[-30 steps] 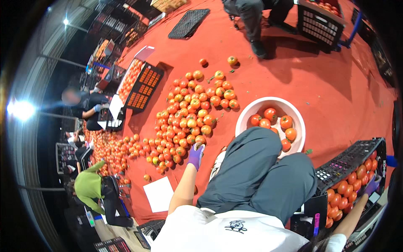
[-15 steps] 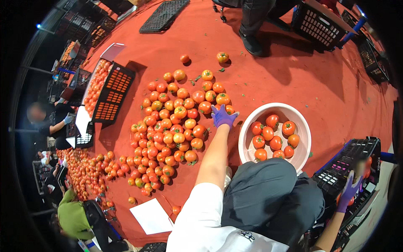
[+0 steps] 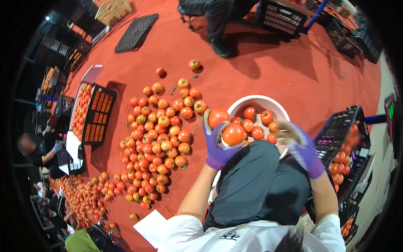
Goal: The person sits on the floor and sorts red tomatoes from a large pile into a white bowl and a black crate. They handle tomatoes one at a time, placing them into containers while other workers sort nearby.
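Two large red tomatoes (image 3: 234,134) are in my left hand (image 3: 219,147), which wears a purple glove and is closed around them. It is just left of a pale round basin (image 3: 263,98); the held tomatoes overlap the basin's left rim in view. Several tomatoes (image 3: 247,125) lie inside the basin. Over the basin's right side is my right hand (image 3: 303,147), also in a purple glove, with its fingers apart and slightly bent. I see nothing in its grip. A broad pile of red and orange tomatoes (image 3: 156,148) spreads over the red floor to the left.
A black crate (image 3: 321,145) holding tomatoes stands close on my right. To the left, another black crate (image 3: 100,115) is full of tomatoes. A white sheet (image 3: 150,227) lies near my left sleeve. A person's leg (image 3: 216,29) and a black crate (image 3: 281,19) are ahead.
My left hand has come back from the pile's edge to the basin and now holds two tomatoes. My right hand has moved from the right-hand crate to the basin. The view has shifted.
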{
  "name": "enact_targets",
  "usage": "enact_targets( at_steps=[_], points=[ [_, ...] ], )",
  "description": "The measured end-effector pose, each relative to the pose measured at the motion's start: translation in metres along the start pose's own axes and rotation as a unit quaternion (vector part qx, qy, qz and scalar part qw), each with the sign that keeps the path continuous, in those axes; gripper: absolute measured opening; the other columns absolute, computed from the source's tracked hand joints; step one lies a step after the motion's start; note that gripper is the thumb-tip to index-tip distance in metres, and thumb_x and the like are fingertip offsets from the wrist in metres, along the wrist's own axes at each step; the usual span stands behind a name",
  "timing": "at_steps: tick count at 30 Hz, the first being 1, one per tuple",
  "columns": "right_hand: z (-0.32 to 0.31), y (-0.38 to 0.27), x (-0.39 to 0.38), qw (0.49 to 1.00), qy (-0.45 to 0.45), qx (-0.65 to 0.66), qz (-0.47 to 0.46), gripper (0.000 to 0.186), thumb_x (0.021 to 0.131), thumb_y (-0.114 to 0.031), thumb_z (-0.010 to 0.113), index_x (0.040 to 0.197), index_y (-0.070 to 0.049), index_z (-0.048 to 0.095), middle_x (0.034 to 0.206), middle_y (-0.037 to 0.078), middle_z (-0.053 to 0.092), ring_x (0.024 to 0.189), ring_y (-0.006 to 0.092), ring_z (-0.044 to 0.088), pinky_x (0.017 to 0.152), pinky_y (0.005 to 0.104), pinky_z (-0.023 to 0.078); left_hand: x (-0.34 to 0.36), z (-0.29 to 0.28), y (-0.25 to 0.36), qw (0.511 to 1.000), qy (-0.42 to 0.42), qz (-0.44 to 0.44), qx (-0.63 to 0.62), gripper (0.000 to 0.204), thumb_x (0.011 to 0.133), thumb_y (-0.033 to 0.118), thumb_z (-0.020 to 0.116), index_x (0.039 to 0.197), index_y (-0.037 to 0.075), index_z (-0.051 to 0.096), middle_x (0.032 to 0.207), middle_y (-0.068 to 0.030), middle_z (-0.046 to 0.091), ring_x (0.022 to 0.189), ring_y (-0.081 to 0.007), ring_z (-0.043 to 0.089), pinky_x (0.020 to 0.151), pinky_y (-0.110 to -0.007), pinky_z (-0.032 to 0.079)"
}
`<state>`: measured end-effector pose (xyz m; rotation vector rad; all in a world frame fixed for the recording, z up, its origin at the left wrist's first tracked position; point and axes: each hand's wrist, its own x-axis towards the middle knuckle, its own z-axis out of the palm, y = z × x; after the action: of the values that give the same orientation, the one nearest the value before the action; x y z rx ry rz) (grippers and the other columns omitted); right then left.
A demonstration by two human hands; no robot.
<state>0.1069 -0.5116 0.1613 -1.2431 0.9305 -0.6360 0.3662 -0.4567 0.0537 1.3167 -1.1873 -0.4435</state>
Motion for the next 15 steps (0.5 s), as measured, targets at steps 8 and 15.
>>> enact_targets(
  at_steps=[8, 15],
  points=[
    [0.019, -0.058, -0.050, 0.996, -0.017, -0.027, -0.079, 0.059, 0.079, -0.015, 0.079, 0.129, -0.001, 0.052, 0.118, 0.008, 0.058, 0.110, 0.0155, 0.056, 0.096, 0.0313, 0.046, -0.003, 0.042, 0.134, 0.973, -0.107, 0.025, -0.202, 0.082, 0.059, 0.025, 0.092, 0.128, 0.016, 0.049, 0.154, -0.0198, 0.010, 0.134, -0.0347, 0.037, 0.106, -0.043, 0.042],
    [-0.043, -0.026, -0.102, 0.990, 0.056, 0.078, -0.107, 0.053, 0.081, -0.022, 0.076, 0.127, -0.004, 0.056, 0.126, 0.010, 0.051, 0.119, 0.0212, 0.052, 0.098, 0.0352, 0.045, -0.048, 0.123, 0.161, 0.912, -0.162, -0.189, -0.326, 0.073, 0.066, 0.013, 0.081, 0.131, 0.010, 0.049, 0.141, -0.0129, 0.041, 0.124, -0.0257, 0.048, 0.100, -0.039, 0.045]
  ],
)
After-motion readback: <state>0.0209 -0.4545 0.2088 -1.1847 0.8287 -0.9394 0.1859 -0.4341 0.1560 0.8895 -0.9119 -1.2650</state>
